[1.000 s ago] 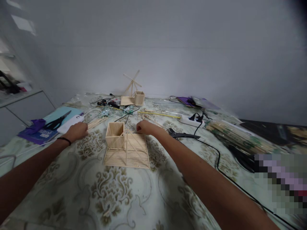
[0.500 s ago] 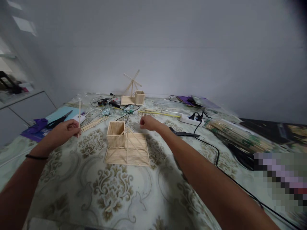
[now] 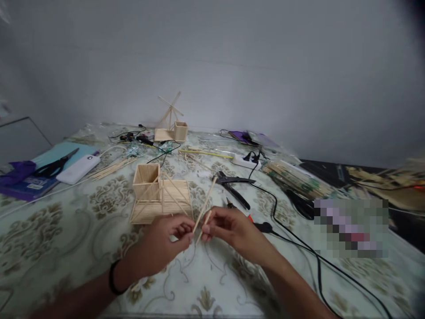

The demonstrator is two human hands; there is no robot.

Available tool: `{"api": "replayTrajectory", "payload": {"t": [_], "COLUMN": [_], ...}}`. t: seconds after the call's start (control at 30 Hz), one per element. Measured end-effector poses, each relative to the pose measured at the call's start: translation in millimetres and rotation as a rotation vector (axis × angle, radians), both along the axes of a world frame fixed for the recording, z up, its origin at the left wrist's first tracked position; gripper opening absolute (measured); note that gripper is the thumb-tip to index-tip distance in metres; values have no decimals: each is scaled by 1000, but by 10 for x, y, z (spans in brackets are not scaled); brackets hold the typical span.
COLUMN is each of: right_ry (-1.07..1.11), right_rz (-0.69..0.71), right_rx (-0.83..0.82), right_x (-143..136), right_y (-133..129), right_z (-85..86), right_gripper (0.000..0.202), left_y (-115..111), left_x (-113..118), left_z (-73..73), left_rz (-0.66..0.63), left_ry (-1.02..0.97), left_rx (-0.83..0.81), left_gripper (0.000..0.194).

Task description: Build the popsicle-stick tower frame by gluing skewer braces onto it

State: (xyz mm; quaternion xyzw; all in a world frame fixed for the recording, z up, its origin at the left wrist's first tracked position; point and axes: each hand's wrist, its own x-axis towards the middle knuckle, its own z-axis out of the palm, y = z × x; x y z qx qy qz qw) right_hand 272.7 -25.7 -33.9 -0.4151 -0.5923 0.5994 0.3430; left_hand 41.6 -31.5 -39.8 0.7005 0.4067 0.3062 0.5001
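Left hand (image 3: 166,237) has come beside right hand (image 3: 232,228), each pinching a stick (image 3: 206,199)

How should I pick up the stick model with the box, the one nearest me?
Probably by the left and right edges of its base, coming from both sides together. The base lies flat and wide, while the leaning sticks look thin and the open box sits toward the left.

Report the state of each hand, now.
Left hand: closed, pinching the longer wooden stick.
Right hand: closed, pinching the shorter wooden stick.
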Motion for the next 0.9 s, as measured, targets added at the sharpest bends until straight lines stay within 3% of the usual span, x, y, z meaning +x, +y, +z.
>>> {"api": "replayTrajectory", "payload": {"t": [0.2, 0.37, 0.53, 0.67, 0.8, 0.9], "right_ry": [77, 150, 67, 49, 186, 219], "right_rz": [-53, -9, 55, -62, -295, -284], "right_rx": [-114, -126, -11, 125, 214, 166], "right_x": [-88, -161, -138, -39, 188, 273], "right_y": [-97, 25, 67, 66, 132, 160], "right_z": [-153, -264, -264, -236, -196, -184], "right_gripper": [37, 43, 40, 38, 43, 43], "left_y": [-13, 53, 42, 17, 28, 46], "left_x": [56, 48, -2, -25, -37, -46], "left_z": [-258, -345, -379, -371, -319, -276], "left_rz": [2, 26, -8, -116, -158, -155], "left_ry": [-97, -125, -34, 7, -10, -54], "left_rx": [-126, -181, -215, -295, -372, -418], "left_gripper": [18, 29, 24, 19, 17, 28]}}
